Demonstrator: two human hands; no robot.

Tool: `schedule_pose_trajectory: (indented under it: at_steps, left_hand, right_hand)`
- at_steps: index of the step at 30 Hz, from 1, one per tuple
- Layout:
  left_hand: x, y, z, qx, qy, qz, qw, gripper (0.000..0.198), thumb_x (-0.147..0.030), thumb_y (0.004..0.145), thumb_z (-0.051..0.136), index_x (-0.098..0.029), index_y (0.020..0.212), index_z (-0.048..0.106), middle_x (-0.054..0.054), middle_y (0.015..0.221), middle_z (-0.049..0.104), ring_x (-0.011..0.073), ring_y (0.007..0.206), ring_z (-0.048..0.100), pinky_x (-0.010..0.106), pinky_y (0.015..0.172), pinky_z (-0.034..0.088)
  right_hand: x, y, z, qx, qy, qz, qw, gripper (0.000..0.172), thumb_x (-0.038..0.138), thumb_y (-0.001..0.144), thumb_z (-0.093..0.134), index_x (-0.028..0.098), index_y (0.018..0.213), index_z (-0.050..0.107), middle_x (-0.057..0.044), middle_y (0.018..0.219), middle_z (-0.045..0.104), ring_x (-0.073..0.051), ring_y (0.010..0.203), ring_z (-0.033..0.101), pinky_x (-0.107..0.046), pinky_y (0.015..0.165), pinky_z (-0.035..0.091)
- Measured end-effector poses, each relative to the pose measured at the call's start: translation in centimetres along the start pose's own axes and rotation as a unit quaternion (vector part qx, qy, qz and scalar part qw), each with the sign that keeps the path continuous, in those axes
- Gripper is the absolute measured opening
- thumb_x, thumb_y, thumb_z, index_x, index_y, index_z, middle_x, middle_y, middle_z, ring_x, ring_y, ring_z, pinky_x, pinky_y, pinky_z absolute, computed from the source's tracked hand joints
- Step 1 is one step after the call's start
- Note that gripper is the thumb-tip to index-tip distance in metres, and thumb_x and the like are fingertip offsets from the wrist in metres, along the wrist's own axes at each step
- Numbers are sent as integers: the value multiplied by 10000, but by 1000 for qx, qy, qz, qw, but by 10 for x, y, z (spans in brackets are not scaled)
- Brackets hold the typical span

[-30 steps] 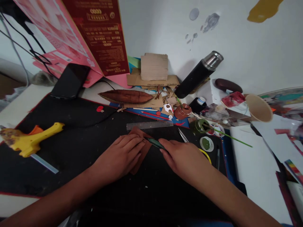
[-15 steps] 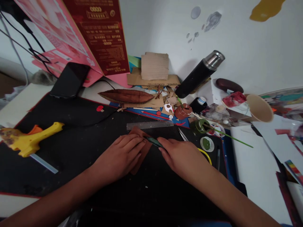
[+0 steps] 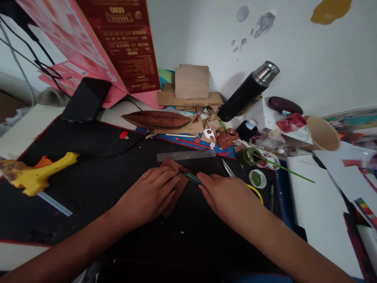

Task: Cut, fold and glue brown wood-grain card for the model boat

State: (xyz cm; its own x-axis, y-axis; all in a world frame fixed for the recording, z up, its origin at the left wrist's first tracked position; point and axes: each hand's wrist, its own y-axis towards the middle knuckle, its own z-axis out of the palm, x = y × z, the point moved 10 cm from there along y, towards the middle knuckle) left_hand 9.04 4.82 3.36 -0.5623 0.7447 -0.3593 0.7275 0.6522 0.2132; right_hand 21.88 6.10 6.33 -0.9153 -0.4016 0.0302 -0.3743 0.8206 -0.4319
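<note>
My left hand (image 3: 149, 194) lies flat, fingers stretched out, pressing a brown cardboard piece (image 3: 176, 184) onto the black mat (image 3: 88, 188). My right hand (image 3: 228, 196) is closed around a thin dark green tool (image 3: 193, 178), a knife or pen, whose tip rests on the brown piece beside my left fingertips. A metal ruler (image 3: 186, 155) lies just beyond the piece.
A yellow glue gun (image 3: 38, 177) lies at the left. Behind are a brown boat-shaped model (image 3: 156, 119), cardboard scraps (image 3: 191, 84), a black flask (image 3: 247, 92), paint pots (image 3: 249, 156), scissors (image 3: 228, 168), a paper cup (image 3: 322, 134) and white sheets (image 3: 318, 204) at right.
</note>
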Motion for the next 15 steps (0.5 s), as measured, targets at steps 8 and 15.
schedule_pose_trajectory:
  at_steps: [8, 15]
  left_hand:
    - [1, 0, 1, 2, -10, -6, 1000, 367, -220, 1029, 514, -180, 1370, 643, 120, 1345, 678, 297, 1248, 602, 468, 1059, 487]
    - [1, 0, 1, 5, -5, -8, 1000, 355, -228, 1034, 515, -177, 1357, 654, 122, 1343, 681, 298, 1240, 605, 466, 1054, 487]
  right_hand:
    - [2, -2, -2, -20, -3, -14, 1000, 267, 196, 1001, 543, 177, 1223, 692, -68, 817, 747, -190, 575, 657, -336, 501, 163]
    - [1, -1, -1, -3, 9, 1, 1000, 251, 224, 1022, 544, 182, 1220, 692, -74, 841, 758, -206, 606, 680, -334, 507, 164]
